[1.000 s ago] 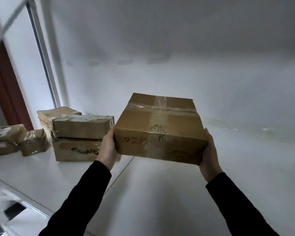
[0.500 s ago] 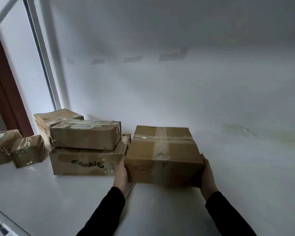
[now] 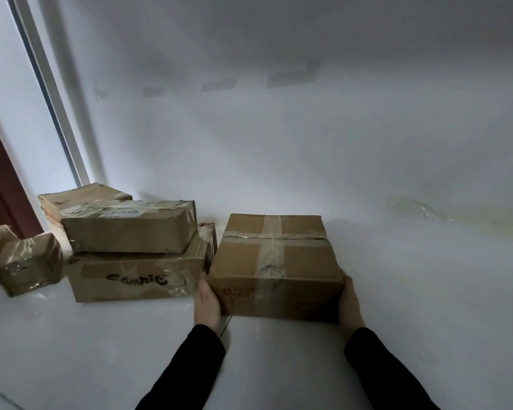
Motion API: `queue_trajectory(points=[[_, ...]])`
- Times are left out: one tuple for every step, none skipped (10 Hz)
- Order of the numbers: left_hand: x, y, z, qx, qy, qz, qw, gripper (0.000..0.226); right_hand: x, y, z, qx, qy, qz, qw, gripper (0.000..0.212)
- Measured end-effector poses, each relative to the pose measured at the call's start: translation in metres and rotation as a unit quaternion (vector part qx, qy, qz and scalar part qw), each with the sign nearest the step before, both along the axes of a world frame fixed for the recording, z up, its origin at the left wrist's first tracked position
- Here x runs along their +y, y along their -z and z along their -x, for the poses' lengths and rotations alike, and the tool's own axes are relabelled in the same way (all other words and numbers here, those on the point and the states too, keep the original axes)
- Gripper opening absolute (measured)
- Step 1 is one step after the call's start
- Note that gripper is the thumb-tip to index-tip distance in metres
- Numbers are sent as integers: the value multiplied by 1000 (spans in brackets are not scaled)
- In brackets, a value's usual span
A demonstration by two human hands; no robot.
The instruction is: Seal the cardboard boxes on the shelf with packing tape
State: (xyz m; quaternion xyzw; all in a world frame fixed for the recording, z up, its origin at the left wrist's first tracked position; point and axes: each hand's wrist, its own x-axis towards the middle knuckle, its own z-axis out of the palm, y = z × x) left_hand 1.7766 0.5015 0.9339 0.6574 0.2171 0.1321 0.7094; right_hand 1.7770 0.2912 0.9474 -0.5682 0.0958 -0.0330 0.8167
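Resting on the white shelf, the cardboard box sits between both hands, its top crossed by clear tape. The left hand presses flat against its left side and the right hand against its right side, grasping it; the fingers of both are hidden behind the box. Small red print on the near face is too blurred to read. Just beside it to the left stands a stack of taped boxes. Further left, smaller wrapped parcels are cut off by the frame edge.
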Motion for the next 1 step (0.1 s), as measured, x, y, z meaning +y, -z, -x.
queue_trajectory(points=[[3, -3, 7, 15, -32, -57, 998, 52, -1, 7, -3, 9, 4, 38, 999, 50]])
